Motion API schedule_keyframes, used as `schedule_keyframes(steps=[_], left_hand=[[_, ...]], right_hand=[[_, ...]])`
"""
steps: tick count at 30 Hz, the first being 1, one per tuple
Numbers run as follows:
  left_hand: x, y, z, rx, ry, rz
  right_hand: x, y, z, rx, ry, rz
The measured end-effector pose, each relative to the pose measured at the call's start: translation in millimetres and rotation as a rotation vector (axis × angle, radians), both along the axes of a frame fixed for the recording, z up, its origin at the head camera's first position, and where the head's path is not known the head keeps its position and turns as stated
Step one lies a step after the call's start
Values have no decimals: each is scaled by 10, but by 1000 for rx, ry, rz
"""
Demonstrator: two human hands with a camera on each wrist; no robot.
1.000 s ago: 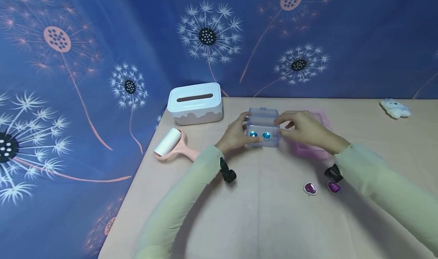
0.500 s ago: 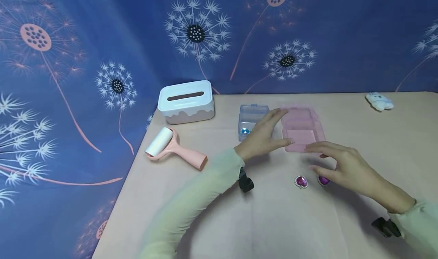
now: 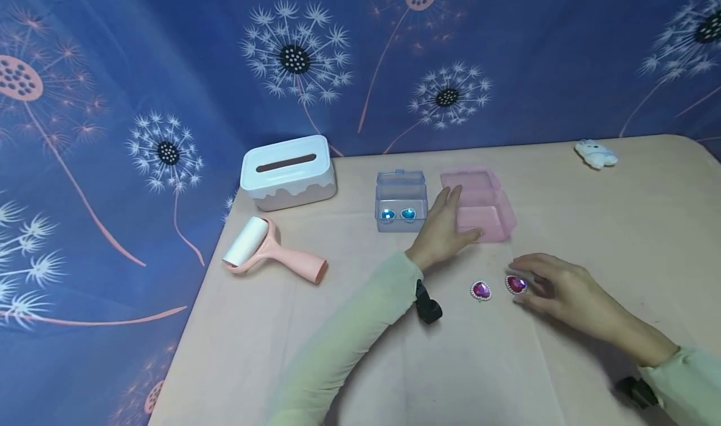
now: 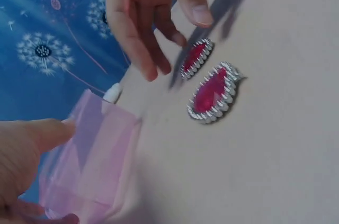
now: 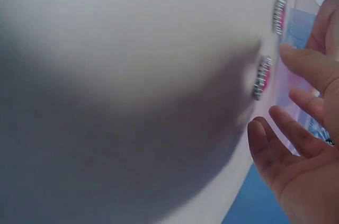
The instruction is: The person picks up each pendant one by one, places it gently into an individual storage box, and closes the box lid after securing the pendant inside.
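Observation:
My left hand [image 3: 442, 231], fingers extended and thumb spread, lies along the left and front side of the open pink plastic box [image 3: 487, 223]; whether it touches the box cannot be told. My right hand [image 3: 569, 294] reaches low over the table, its thumb and fingers parted around a magenta gem [image 3: 516, 284] with a silvery beaded rim. The right wrist view shows a gap between those fingertips and the gem [image 5: 262, 78]. A second magenta gem [image 3: 480, 290] lies to its left. Left of the pink box stands an open bluish clear box [image 3: 401, 191] with two blue gems [image 3: 408, 214] inside.
A white tissue box [image 3: 289, 172] stands at the back left. In front of it lies a pink-handled lint roller [image 3: 276, 251]. A small white plush-like object [image 3: 596, 154] sits at the far right, and a blue dandelion-print cloth [image 3: 360, 57] hangs behind the table.
Both hands have left the bluish box. My left hand has moved right to the pink box, and my right hand has come down to the right magenta gem. The head view has turned rightward.

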State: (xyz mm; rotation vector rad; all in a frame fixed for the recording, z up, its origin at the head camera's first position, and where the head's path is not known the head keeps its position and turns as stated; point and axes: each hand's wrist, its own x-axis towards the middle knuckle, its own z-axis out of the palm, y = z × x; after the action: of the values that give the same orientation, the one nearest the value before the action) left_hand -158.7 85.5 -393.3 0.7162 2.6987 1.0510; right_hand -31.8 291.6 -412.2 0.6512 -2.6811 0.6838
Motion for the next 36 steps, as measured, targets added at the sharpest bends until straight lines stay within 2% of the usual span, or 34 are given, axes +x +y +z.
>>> schedule_keyframes(steps=[4, 8, 15, 20, 24, 30, 33, 36], left_hand=[[-5, 11, -73, 35, 28, 26], [2, 37, -103, 37, 43, 54], [62, 78, -114, 103, -8, 123], [75, 98, -126, 131, -24, 139], [73, 106, -141, 134, -29, 150], [72, 108, -150, 172, -45, 170], [81, 102, -160, 185, -54, 173], [87, 96, -162, 191, -59, 174]], right_hand=[[20, -1, -74, 47, -17, -6], [10, -8, -98, 52, -7, -1], [-19, -8, -84, 47, -5, 13], [-8, -5, -50, 34, -6, 16], [-49, 19, 80, -6, 55, 15], [-266, 82, 421, -59, 184, -13], [-383, 77, 568, -91, 202, -47], [-496, 47, 662, -124, 180, -84]])
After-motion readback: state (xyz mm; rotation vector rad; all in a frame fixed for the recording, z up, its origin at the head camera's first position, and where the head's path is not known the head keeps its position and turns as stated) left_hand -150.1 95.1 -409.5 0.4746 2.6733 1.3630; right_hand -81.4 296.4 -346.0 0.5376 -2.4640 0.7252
